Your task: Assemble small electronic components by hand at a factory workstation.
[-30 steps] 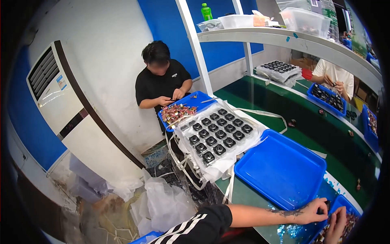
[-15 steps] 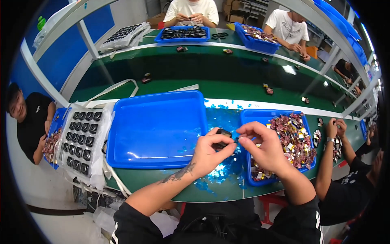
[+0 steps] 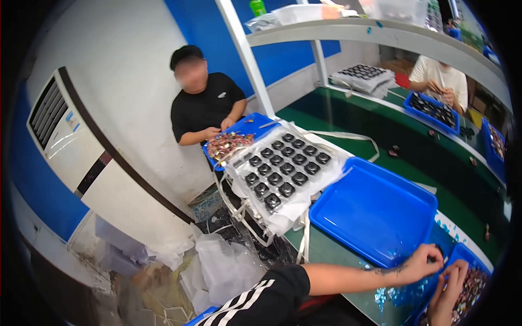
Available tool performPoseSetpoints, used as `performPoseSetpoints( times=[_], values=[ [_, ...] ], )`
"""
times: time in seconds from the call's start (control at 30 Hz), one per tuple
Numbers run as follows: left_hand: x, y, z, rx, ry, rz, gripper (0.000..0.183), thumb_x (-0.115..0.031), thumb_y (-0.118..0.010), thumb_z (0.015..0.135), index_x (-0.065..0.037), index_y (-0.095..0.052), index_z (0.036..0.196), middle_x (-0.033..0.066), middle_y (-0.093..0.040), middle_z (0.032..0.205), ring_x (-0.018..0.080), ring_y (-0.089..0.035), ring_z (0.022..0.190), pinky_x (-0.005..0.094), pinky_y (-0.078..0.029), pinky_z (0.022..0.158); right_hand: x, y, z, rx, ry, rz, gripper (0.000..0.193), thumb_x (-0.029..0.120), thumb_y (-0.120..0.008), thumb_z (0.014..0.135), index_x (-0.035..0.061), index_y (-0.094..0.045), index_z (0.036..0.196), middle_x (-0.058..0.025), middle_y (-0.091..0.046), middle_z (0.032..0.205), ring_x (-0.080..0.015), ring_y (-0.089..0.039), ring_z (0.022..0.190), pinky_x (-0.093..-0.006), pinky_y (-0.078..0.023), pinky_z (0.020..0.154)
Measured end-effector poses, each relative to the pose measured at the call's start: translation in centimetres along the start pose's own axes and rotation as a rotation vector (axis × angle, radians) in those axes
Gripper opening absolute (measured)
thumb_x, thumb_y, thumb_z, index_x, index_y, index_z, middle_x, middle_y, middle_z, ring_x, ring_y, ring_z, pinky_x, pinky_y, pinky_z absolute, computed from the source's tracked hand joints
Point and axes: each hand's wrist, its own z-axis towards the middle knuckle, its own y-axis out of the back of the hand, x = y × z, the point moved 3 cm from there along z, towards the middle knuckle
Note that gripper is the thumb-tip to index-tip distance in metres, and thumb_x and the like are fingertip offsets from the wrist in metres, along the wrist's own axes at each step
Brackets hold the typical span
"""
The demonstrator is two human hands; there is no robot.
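My left hand (image 3: 421,265) is at the lower right, closed in a pinch on a small black plastic part (image 3: 431,259) that is mostly covered by the fingers. Just beside it, my right hand (image 3: 452,285) has its thumb and fingertips curled together; whatever they hold is too small to make out. Below the hands, bits of blue film (image 3: 392,296) lie scattered on the green tabletop. Partly behind my right hand is a blue tray of small reddish wired components (image 3: 474,287). A bare blue tray (image 3: 375,209) lies left of it.
Black square parts sit in rows on a white packing tray (image 3: 283,214). Beyond it, a co-worker (image 3: 209,106) handles things over a blue tray of components (image 3: 231,145). Across the green belt (image 3: 402,138), another person (image 3: 440,81) works. A white cabinet (image 3: 119,190) and plastic bags (image 3: 223,271) are left.
The view has swung left, so my hands now appear at the lower right, and the cabinet and left co-worker have come into view. The black part is still in my left hand.
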Motion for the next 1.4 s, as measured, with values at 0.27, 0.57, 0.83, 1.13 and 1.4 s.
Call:
performPoseSetpoints(
  times=[0.27, 0.57, 0.83, 1.13, 1.4],
  values=[
    [-3.0, 4.6, -0.6, -0.169, 0.106, 0.006, 0.009, -0.007, -0.067, 0.086, 0.002, -0.066, 0.088, 0.0034, -0.061, 0.074, 0.0081, -0.055, 0.064, 0.0227, -0.045, 0.058, -2.9, -1.7, 4.4, 0.397, -0.213, 0.220, 0.012, 0.004, -0.063, 0.083, -0.0022, -0.067, 0.093, -0.0190, -0.065, 0.088, -0.0328, -0.064, 0.080, -0.0377, -0.051, 0.073],
    [-3.2, 2.5, -1.0, -0.044, 0.139, 0.022, 0.010, -0.006, -0.066, 0.087, 0.003, -0.067, 0.091, 0.0053, -0.061, 0.085, 0.0089, -0.058, 0.069, 0.0226, -0.046, 0.062, -3.8, -1.8, 4.1, 0.228, -0.468, 0.635, 0.013, 0.009, -0.065, 0.087, -0.0006, -0.065, 0.095, -0.0082, -0.067, 0.081, -0.0151, -0.063, 0.071, -0.0286, -0.051, 0.067],
    [-4.2, 2.2, -1.2, -0.010, 0.063, 0.104, 0.013, -0.010, -0.066, 0.088, 0.003, -0.069, 0.091, 0.0054, -0.056, 0.092, 0.0078, -0.057, 0.071, 0.0197, -0.046, 0.062, -3.3, -1.7, 3.7, 0.248, -0.534, 0.706, 0.009, 0.007, -0.063, 0.089, -0.0022, -0.063, 0.089, -0.0004, -0.062, 0.073, -0.0060, -0.058, 0.067, -0.0207, -0.048, 0.059],
    [-3.5, 3.4, -0.8, -0.122, 0.054, 0.020, 0.017, -0.012, -0.064, 0.090, 0.004, -0.069, 0.091, 0.0055, -0.060, 0.085, 0.0088, -0.055, 0.068, 0.0230, -0.046, 0.061, -6.2, -1.4, 4.9, -0.004, -0.577, 0.532, 0.012, 0.005, -0.065, 0.084, -0.0030, -0.066, 0.093, -0.0150, -0.066, 0.080, -0.0198, -0.067, 0.073, -0.0323, -0.054, 0.069],
    [-3.6, 3.2, -1.0, -0.001, 0.167, -0.004, 0.020, -0.013, -0.061, 0.093, 0.006, -0.068, 0.094, 0.0087, -0.065, 0.088, 0.0100, -0.058, 0.072, 0.0242, -0.048, 0.065, -3.9, -1.9, 4.2, 0.491, -0.363, 0.112, 0.023, 0.003, -0.065, 0.081, 0.0020, -0.067, 0.104, -0.0199, -0.064, 0.102, -0.0337, -0.063, 0.091, -0.0401, -0.051, 0.078]
  ],
)
